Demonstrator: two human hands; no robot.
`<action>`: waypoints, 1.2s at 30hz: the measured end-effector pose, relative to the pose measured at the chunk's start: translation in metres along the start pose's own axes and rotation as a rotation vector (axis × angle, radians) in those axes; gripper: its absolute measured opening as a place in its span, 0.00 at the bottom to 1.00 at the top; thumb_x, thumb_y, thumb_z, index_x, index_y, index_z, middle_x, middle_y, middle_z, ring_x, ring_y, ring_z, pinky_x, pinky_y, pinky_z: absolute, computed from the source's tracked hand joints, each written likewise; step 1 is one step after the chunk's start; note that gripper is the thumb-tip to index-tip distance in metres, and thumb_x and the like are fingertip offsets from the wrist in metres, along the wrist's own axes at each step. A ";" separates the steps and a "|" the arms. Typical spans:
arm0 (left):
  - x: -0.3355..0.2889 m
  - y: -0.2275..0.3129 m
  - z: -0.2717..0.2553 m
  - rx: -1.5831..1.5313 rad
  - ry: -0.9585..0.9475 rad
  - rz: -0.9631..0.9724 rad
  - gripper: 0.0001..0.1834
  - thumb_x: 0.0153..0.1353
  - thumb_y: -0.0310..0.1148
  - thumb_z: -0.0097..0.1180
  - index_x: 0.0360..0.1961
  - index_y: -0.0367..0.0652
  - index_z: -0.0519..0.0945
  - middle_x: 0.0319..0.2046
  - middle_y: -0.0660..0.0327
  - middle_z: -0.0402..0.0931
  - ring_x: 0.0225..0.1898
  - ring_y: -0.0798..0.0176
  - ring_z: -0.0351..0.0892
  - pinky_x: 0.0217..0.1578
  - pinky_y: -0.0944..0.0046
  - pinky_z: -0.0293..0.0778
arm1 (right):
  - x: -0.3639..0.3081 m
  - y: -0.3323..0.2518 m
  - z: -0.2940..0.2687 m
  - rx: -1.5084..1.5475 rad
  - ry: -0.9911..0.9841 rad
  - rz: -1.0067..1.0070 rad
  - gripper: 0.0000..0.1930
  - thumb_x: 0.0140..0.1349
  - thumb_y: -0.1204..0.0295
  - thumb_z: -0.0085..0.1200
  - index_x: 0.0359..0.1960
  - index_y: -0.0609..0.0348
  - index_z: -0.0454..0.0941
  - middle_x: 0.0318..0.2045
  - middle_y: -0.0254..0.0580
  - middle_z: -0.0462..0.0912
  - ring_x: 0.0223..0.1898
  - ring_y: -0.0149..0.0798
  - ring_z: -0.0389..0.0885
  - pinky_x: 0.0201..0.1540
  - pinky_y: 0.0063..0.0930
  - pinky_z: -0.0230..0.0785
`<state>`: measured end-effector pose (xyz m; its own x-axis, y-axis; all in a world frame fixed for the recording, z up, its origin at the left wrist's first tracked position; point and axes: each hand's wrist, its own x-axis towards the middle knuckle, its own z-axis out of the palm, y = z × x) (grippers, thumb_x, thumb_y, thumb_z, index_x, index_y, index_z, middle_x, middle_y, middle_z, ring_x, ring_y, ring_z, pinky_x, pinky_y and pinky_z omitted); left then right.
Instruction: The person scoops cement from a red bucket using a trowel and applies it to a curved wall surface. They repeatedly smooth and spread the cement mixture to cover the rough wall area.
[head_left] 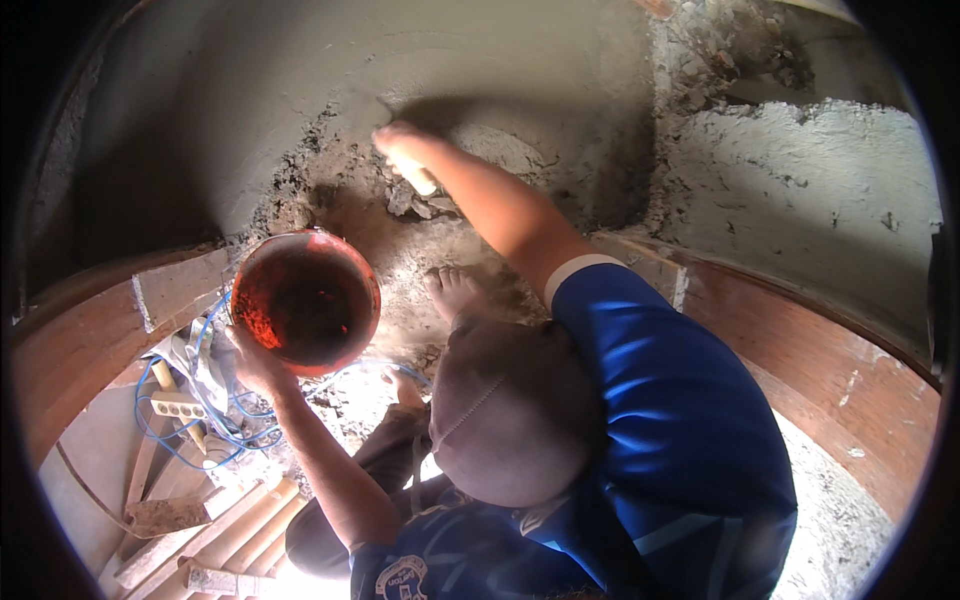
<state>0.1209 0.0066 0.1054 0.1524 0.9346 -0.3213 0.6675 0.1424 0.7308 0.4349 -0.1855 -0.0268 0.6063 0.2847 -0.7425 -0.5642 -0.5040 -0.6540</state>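
Neither of my hands is in view. Below me a co-worker [690, 400] in a blue shirt and dark cap crouches facing a grey plastered surface [480, 60]. The co-worker's right hand [400, 140] reaches onto the surface, gripping a tool with a pale handle [415, 177]. That tool's working end is hard to make out. With the left hand [257, 362] the co-worker steadies a reddish bucket [368, 290], tilted so its dark inside shows. Orange-red light patches lie within it. A bare foot [455, 292] rests on rubble-strewn ground just right of the bucket.
Brown wooden boards [790, 330] curve along both sides. Blue cable [210, 325] loops around a power strip [178, 405] at the lower left, above stacked wood strips [235, 530]. Loose rubble [420, 205] lies beneath the plaster. A rough, paler plastered section [800, 180] stands at the right.
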 end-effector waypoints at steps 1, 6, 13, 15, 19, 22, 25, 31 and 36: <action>-0.001 0.000 -0.004 -0.002 0.008 0.002 0.39 0.58 0.63 0.48 0.41 0.29 0.79 0.39 0.53 0.80 0.38 0.58 0.78 0.42 0.58 0.73 | -0.008 -0.005 0.011 -0.064 -0.105 -0.030 0.14 0.64 0.59 0.48 0.36 0.57 0.74 0.31 0.43 0.79 0.26 0.39 0.78 0.25 0.33 0.74; -0.009 0.007 -0.004 0.120 0.019 0.054 0.42 0.59 0.65 0.43 0.42 0.27 0.78 0.39 0.51 0.80 0.39 0.56 0.77 0.42 0.57 0.71 | -0.005 -0.015 0.010 -0.395 -0.020 -0.195 0.13 0.57 0.62 0.51 0.34 0.59 0.78 0.34 0.49 0.81 0.31 0.41 0.81 0.31 0.34 0.75; -0.002 -0.003 -0.006 0.098 0.078 -0.009 0.42 0.61 0.65 0.39 0.39 0.27 0.79 0.36 0.49 0.80 0.37 0.53 0.78 0.42 0.56 0.71 | 0.018 -0.025 -0.116 0.226 0.321 0.125 0.14 0.60 0.67 0.50 0.47 0.53 0.73 0.38 0.45 0.78 0.35 0.41 0.79 0.31 0.41 0.78; -0.001 -0.002 -0.003 0.152 0.072 0.012 0.43 0.60 0.66 0.40 0.38 0.27 0.80 0.36 0.50 0.80 0.36 0.54 0.78 0.42 0.56 0.71 | 0.037 -0.007 -0.139 0.336 0.441 0.037 0.13 0.61 0.66 0.48 0.45 0.54 0.73 0.38 0.47 0.77 0.32 0.41 0.79 0.28 0.37 0.79; 0.003 -0.009 -0.004 0.098 0.073 0.051 0.43 0.59 0.67 0.41 0.38 0.28 0.80 0.36 0.50 0.80 0.36 0.54 0.77 0.41 0.55 0.71 | 0.023 -0.030 -0.078 0.374 0.109 -0.143 0.13 0.55 0.67 0.57 0.41 0.55 0.75 0.31 0.43 0.78 0.30 0.43 0.78 0.29 0.39 0.76; 0.002 -0.003 -0.003 0.101 0.029 0.049 0.43 0.58 0.68 0.41 0.38 0.28 0.80 0.36 0.50 0.80 0.37 0.53 0.77 0.41 0.55 0.70 | 0.012 -0.064 -0.038 0.184 0.037 -0.080 0.21 0.57 0.65 0.56 0.53 0.52 0.70 0.47 0.47 0.76 0.47 0.46 0.76 0.44 0.43 0.74; -0.005 0.000 -0.006 0.076 0.035 0.072 0.43 0.59 0.67 0.40 0.39 0.28 0.80 0.36 0.49 0.80 0.38 0.53 0.77 0.42 0.55 0.69 | 0.022 -0.070 -0.057 0.211 0.048 0.020 0.21 0.56 0.66 0.57 0.52 0.52 0.70 0.46 0.45 0.76 0.45 0.45 0.76 0.42 0.42 0.75; -0.006 -0.003 -0.007 0.143 0.085 0.063 0.42 0.60 0.65 0.41 0.40 0.27 0.80 0.37 0.49 0.80 0.39 0.54 0.77 0.42 0.55 0.69 | 0.005 0.065 -0.164 0.455 0.328 -0.142 0.24 0.64 0.63 0.48 0.59 0.56 0.60 0.43 0.45 0.71 0.38 0.42 0.76 0.38 0.37 0.77; -0.009 0.005 0.007 0.094 0.002 0.052 0.41 0.61 0.65 0.39 0.41 0.30 0.81 0.38 0.51 0.81 0.41 0.54 0.78 0.46 0.57 0.72 | -0.058 0.200 -0.252 0.253 0.624 0.032 0.24 0.66 0.58 0.44 0.58 0.59 0.61 0.39 0.48 0.72 0.32 0.42 0.75 0.31 0.37 0.74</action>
<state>0.1279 -0.0037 0.1078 0.1872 0.9406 -0.2831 0.7240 0.0627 0.6870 0.4286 -0.5083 -0.0777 0.7542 -0.2897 -0.5893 -0.6554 -0.2760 -0.7031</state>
